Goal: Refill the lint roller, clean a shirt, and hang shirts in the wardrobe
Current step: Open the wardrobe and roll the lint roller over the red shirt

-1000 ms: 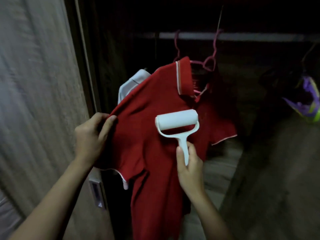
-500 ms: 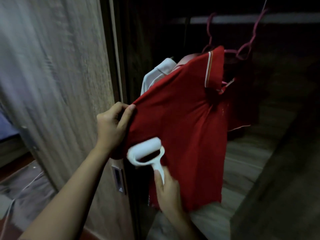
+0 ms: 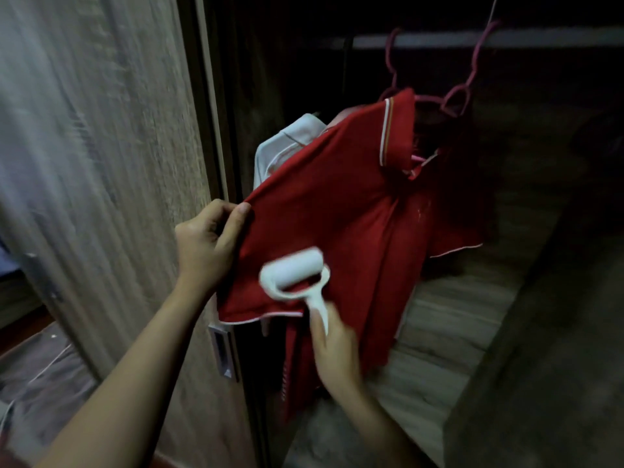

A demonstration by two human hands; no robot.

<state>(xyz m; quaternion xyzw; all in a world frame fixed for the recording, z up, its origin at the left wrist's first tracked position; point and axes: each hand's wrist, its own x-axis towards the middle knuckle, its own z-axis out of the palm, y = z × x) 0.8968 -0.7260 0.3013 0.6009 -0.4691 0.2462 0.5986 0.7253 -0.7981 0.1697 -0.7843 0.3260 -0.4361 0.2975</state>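
Observation:
A red polo shirt (image 3: 344,211) with white trim hangs on a pink hanger (image 3: 456,99) from the wardrobe rail (image 3: 439,38). My left hand (image 3: 206,244) pinches its left shoulder and sleeve, pulling the cloth taut toward the door. My right hand (image 3: 332,349) grips the handle of a white lint roller (image 3: 297,271), whose roll lies against the sleeve near its white-edged hem. A white shirt (image 3: 283,143) hangs behind the red one, mostly hidden.
A wood-grain wardrobe door (image 3: 101,163) with a recessed metal handle (image 3: 223,349) stands to the left. The wardrobe's wooden shelf (image 3: 456,325) lies below the shirts. A second pink hanger hook (image 3: 391,59) hangs on the rail. The interior is dark.
The lint roller has moved down and left, from the chest area to the left sleeve. My left hand keeps its hold on the shoulder. The view has shifted left.

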